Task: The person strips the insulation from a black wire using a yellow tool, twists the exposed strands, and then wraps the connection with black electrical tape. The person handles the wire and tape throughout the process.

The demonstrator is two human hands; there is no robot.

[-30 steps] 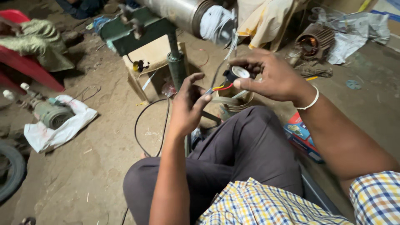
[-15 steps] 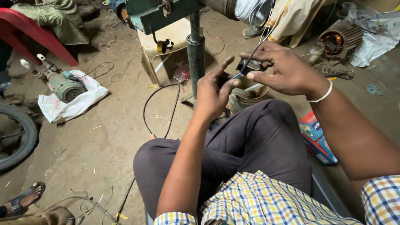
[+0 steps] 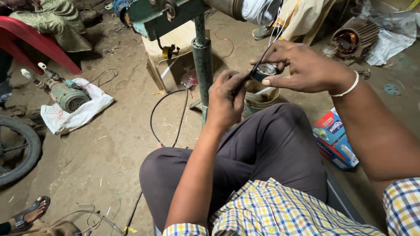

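At six o'clock I see my checked shirt and dark trousers, knees drawn up. My left hand (image 3: 227, 102) rises at the centre, its grip pinched on a thin dark wire (image 3: 258, 65) that runs up to the white wire spool (image 3: 260, 9) at twelve. Just beside it, at one o'clock, my right hand (image 3: 306, 70) pinches a small round roll of tape (image 3: 267, 70) between thumb and fingers. The wire meets the roll, so I judge the taping has only begun; the wire's end is hidden behind my fingers, and I cannot tell how much is wrapped.

At three o'clock a blue and red cardboard box (image 3: 334, 137) lies on the dirt floor by my thigh. Farther off, at eleven, a pale carton (image 3: 170, 52) sits behind the green stand post (image 3: 203, 65). At nine a small motor (image 3: 70, 96) rests on a white sack.
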